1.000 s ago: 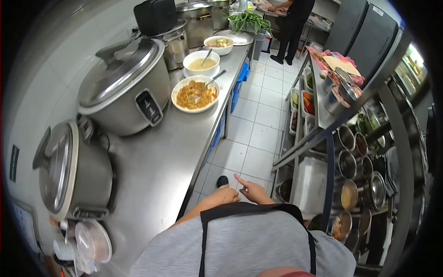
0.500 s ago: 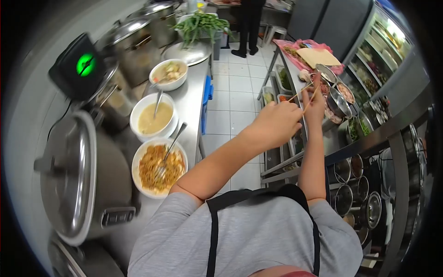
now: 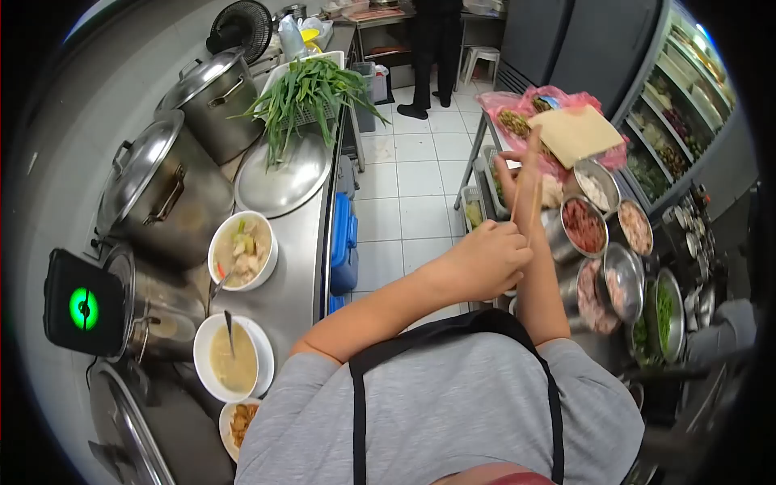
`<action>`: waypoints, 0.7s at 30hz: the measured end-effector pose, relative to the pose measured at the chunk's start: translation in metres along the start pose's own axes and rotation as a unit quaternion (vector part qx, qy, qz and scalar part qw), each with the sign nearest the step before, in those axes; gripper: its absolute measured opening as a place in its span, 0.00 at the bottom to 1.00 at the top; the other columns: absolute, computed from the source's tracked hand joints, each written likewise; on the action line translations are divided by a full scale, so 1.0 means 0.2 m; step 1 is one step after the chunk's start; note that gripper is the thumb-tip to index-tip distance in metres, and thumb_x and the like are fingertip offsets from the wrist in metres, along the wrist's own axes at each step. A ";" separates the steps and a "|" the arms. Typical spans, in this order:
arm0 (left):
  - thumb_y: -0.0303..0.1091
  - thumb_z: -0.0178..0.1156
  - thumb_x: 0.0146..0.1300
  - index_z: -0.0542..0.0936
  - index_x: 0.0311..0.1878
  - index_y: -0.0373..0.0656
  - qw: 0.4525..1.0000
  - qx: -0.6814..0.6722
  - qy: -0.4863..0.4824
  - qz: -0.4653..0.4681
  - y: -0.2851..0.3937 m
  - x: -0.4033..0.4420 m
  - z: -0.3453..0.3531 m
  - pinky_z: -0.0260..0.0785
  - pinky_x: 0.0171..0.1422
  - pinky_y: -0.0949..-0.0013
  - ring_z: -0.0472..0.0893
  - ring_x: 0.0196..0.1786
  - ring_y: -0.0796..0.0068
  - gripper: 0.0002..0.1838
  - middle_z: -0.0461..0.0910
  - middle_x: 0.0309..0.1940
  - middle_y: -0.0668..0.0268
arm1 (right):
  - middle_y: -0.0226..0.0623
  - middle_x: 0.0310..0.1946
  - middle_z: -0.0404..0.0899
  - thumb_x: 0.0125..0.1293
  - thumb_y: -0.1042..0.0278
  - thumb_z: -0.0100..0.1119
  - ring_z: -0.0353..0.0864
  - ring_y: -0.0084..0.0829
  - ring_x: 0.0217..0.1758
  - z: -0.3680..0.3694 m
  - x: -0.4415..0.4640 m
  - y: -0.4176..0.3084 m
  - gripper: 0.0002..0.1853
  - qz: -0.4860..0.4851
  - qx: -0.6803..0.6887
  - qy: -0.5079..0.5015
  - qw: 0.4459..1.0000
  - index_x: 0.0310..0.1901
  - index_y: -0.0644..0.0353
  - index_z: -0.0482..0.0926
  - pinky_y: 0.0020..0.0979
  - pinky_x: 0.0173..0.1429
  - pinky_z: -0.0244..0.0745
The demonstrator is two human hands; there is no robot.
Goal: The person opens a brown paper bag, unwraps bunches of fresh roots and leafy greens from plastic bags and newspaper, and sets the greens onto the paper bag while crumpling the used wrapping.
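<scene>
Left hand curled, I seem to pinch a thin tan elastic band, its strands taut against my right hand, whose thumb and raised finger stand apart, likely to hold it stretched, near a round steel bowl of red meat.

on the left counter: three bowls, pots to their left, a lid and basket of greens beyond. on the right table: pans, then a board on a bag.
</scene>
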State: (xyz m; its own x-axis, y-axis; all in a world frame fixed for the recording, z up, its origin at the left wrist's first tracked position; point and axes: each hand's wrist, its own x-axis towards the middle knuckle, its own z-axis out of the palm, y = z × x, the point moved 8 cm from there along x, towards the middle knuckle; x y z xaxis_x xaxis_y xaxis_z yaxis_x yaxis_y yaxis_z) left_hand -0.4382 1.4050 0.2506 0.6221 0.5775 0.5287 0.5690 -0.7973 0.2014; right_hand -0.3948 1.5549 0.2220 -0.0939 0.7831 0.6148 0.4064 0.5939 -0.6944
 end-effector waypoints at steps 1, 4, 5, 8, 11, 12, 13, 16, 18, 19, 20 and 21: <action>0.32 0.60 0.51 0.73 0.29 0.45 1.000 -0.020 0.006 -0.023 -0.12 0.01 -0.04 0.63 0.44 0.65 0.73 0.43 0.67 0.06 0.73 0.30 0.67 | 0.40 0.35 0.79 0.59 0.67 0.59 0.77 0.28 0.24 0.11 0.07 0.05 0.45 0.031 0.027 -0.036 0.999 0.72 0.48 0.41 0.30 0.32 0.72; 0.32 0.59 0.56 0.74 0.30 0.43 0.973 -0.162 0.124 -0.108 -0.60 0.02 -0.31 0.61 0.41 0.69 0.72 0.33 0.73 0.05 0.70 0.22 0.68 | 0.39 0.34 0.79 0.59 0.67 0.61 0.77 0.26 0.25 0.46 0.21 0.11 0.39 0.016 0.052 -0.173 0.983 0.70 0.45 0.52 0.28 0.32 0.72; 0.31 0.58 0.58 0.75 0.31 0.42 0.929 -0.268 0.178 -0.181 -0.81 0.00 -0.37 0.61 0.40 0.71 0.71 0.30 0.76 0.04 0.69 0.20 0.69 | 0.39 0.34 0.79 0.58 0.67 0.61 0.77 0.26 0.25 0.57 0.24 0.10 0.37 0.006 0.094 -0.210 0.973 0.69 0.45 0.56 0.28 0.33 0.73; 0.35 0.51 0.64 0.77 0.38 0.39 0.754 -0.537 0.340 -0.167 -1.38 -0.11 -0.48 0.61 0.38 0.73 0.69 0.27 0.78 0.10 0.73 0.23 0.69 | 0.36 0.30 0.78 0.59 0.71 0.61 0.78 0.26 0.28 0.88 0.32 0.03 0.22 -0.122 0.157 -0.263 0.944 0.56 0.55 0.72 0.27 0.35 0.74; 0.36 0.45 0.66 0.74 0.49 0.34 0.630 -0.641 0.420 -0.125 -1.81 -0.13 -0.57 0.66 0.44 0.71 0.74 0.33 0.75 0.16 0.79 0.38 0.61 | 0.34 0.27 0.75 0.59 0.71 0.61 0.77 0.26 0.28 1.12 0.39 -0.01 0.13 -0.119 0.194 -0.316 0.921 0.45 0.60 0.74 0.27 0.33 0.74; 0.33 0.44 0.66 0.70 0.55 0.33 0.637 -0.630 0.422 -0.141 -1.93 -0.12 -0.62 0.68 0.52 0.68 0.77 0.45 0.71 0.18 0.76 0.50 0.55 | 0.35 0.26 0.74 0.59 0.71 0.61 0.76 0.25 0.28 1.19 0.44 0.00 0.10 -0.107 0.187 -0.322 0.922 0.39 0.62 0.73 0.26 0.32 0.72; 0.30 0.42 0.65 0.69 0.56 0.33 0.663 -0.595 0.427 -0.156 -2.06 -0.09 -0.67 0.67 0.58 0.66 0.75 0.56 0.66 0.19 0.72 0.56 0.54 | 0.35 0.27 0.72 0.59 0.70 0.62 0.75 0.25 0.26 1.24 0.51 0.01 0.09 -0.088 0.212 -0.325 0.918 0.37 0.61 0.72 0.26 0.31 0.71; 0.28 0.44 0.66 0.71 0.56 0.34 0.711 -0.469 0.498 -0.163 -2.48 0.01 -0.75 0.71 0.54 0.68 0.75 0.57 0.66 0.17 0.73 0.56 0.55 | 0.36 0.32 0.69 0.56 0.69 0.64 0.74 0.30 0.30 1.27 0.82 0.01 0.09 -0.150 0.116 -0.257 0.948 0.31 0.61 0.72 0.27 0.35 0.71; 0.27 0.51 0.65 0.74 0.54 0.37 0.673 -0.459 0.546 -0.196 -2.79 0.07 -0.71 0.75 0.45 0.73 0.79 0.50 0.68 0.15 0.77 0.51 0.56 | 0.39 0.40 0.69 0.53 0.68 0.66 0.73 0.36 0.41 1.26 1.02 0.08 0.11 -0.168 0.036 -0.181 0.968 0.25 0.60 0.72 0.32 0.41 0.72; 0.27 0.51 0.65 0.74 0.54 0.37 0.674 -0.463 0.541 -0.198 -2.91 0.12 -0.69 0.75 0.45 0.73 0.79 0.50 0.68 0.15 0.77 0.51 0.56 | 0.39 0.40 0.69 0.53 0.68 0.66 0.73 0.36 0.41 1.28 1.09 0.13 0.11 -0.163 0.034 -0.178 0.970 0.25 0.60 0.72 0.32 0.41 0.72; 0.28 0.55 0.63 0.75 0.52 0.38 0.631 -0.499 0.544 -0.240 -3.05 0.15 -0.64 0.76 0.43 0.74 0.81 0.48 0.68 0.15 0.77 0.50 0.57 | 0.40 0.43 0.69 0.53 0.67 0.66 0.71 0.37 0.44 1.30 1.14 0.17 0.11 -0.182 0.023 -0.155 0.971 0.25 0.59 0.72 0.33 0.43 0.72; 0.29 0.59 0.61 0.76 0.51 0.38 0.585 -0.532 0.545 -0.279 -3.19 0.19 -0.58 0.76 0.41 0.76 0.82 0.45 0.69 0.15 0.78 0.49 0.58 | 0.41 0.45 0.69 0.53 0.67 0.67 0.70 0.38 0.47 1.32 1.20 0.21 0.11 -0.204 0.011 -0.132 0.970 0.24 0.59 0.72 0.35 0.45 0.72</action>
State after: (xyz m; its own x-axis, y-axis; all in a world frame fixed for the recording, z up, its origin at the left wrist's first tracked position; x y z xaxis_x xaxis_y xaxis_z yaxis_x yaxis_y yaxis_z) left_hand -0.8403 1.9159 0.2379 -0.5430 0.8076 0.2302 -0.4974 -0.5301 0.6867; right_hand -0.6393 1.8170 0.2417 -0.4733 0.5010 0.7245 0.2677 0.8654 -0.4236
